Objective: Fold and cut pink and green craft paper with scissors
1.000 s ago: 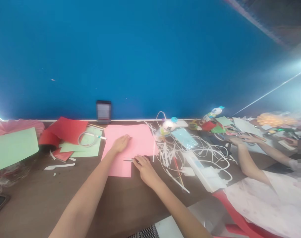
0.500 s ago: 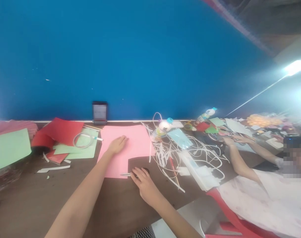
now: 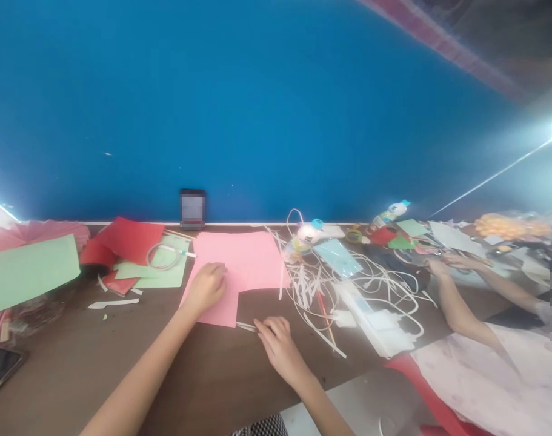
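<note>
Currently the large L-shaped sheet of pink paper (image 3: 258, 259) lies flat on the dark brown wooden table (image 3: 216, 381), near the blue wall (image 3: 276, 115). Upon its left part rests the left hand (image 3: 206, 287), fingers curled close together; whether they pinch the sheet, I cannot tell. The right hand (image 3: 279, 346) has its fingers closed on a slim, silver-bladed tool (image 3: 245, 327), whose tip points at the paper's lower right corner.

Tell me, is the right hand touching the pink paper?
Apart. The head view shows brown tabletop between the right hand, at its fingertips, and the nearest edge of the pink paper.
</note>
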The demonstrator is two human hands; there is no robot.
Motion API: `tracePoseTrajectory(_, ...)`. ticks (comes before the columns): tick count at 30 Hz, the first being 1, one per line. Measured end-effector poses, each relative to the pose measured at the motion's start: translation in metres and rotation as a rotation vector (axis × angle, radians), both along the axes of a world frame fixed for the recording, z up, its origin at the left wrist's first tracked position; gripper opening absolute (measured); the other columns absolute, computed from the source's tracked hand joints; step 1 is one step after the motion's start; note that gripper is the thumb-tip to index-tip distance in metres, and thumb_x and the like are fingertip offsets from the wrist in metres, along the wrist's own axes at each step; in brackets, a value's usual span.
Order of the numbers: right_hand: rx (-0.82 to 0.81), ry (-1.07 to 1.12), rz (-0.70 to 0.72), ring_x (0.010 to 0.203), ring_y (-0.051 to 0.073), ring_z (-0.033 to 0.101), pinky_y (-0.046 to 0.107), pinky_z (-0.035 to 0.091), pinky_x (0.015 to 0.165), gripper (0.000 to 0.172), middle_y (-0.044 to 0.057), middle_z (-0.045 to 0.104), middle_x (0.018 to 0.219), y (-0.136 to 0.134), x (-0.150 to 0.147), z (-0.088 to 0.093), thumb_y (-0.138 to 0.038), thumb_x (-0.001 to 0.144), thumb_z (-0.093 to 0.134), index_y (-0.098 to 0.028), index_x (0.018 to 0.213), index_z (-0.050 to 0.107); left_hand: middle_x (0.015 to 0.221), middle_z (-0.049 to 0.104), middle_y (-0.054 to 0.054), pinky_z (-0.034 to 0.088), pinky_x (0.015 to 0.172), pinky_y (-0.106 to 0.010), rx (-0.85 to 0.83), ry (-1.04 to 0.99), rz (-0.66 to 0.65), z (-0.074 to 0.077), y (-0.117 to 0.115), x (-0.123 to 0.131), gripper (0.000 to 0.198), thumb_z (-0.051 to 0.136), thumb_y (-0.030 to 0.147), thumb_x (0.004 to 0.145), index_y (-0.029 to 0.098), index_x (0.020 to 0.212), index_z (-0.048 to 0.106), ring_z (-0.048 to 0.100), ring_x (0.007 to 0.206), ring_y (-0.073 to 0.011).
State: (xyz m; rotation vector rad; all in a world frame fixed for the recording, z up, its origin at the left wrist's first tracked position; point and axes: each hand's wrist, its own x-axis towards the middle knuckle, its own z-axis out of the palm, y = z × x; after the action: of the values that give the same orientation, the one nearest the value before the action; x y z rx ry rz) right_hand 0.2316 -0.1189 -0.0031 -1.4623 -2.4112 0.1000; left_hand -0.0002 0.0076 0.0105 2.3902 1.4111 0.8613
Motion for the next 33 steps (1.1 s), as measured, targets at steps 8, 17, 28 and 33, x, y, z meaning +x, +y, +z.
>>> tracePoseTrajectory(8, 0.012, 0.139, -0.139, 0.087, 0.018, 0.054, 0.033, 0.048, 0.078, 0.046, 0.009, 0.048, 0.098, 0.023, 0.005, -0.005, -0.009, 0.087, 0.029, -0.025, 0.128, 0.041, 0.143, 0.028, -0.009, 0.018, 0.107, -0.046, -0.146, 0.226, 0.053, -0.040, -0.045, -0.009, 0.057, 0.044, 0.048, 0.079, 0.023, 0.130, 0.038, 0.023, 0.132, -0.0266)
tracePoseTrajectory(17, -0.008, -0.008, 0.000, 0.077, 0.017, 0.050, 0.032, 0.044, 0.071, 0.043, 0.006, 0.053, 0.091, 0.054, -0.021, -0.010, -0.007, 0.085, 0.036, -0.027, 0.118, 0.053, 0.142, 0.028, -0.009, 0.018, 0.108, -0.044, -0.064, 0.198, 0.188, -0.042, -0.043, -0.002, 0.058, 0.041, 0.050, 0.080, 0.021, 0.130, 0.039, 0.022, 0.132, -0.0261)
tracePoseTrajectory(28, -0.029, -0.165, 0.066, 0.073, 0.017, 0.052, 0.031, 0.036, 0.071, 0.027, 0.005, 0.060, 0.081, 0.090, -0.029, 0.022, -0.005, 0.083, 0.038, -0.018, 0.086, 0.061, 0.142, 0.029, -0.009, 0.019, 0.107, -0.045, -0.100, 0.177, 0.173, -0.039, -0.041, -0.005, 0.059, 0.043, 0.051, 0.079, 0.023, 0.130, 0.038, 0.023, 0.132, -0.0267)
tracePoseTrajectory(33, -0.042, -0.176, 0.171, 0.078, 0.020, 0.052, 0.035, 0.037, 0.075, 0.033, 0.009, 0.059, 0.082, 0.097, -0.029, 0.028, 0.003, 0.077, 0.032, -0.014, 0.088, 0.058, 0.142, 0.030, -0.008, 0.019, 0.107, -0.045, -0.102, 0.170, 0.169, -0.038, -0.042, -0.006, 0.058, 0.044, 0.050, 0.079, 0.023, 0.130, 0.038, 0.024, 0.131, -0.0264)
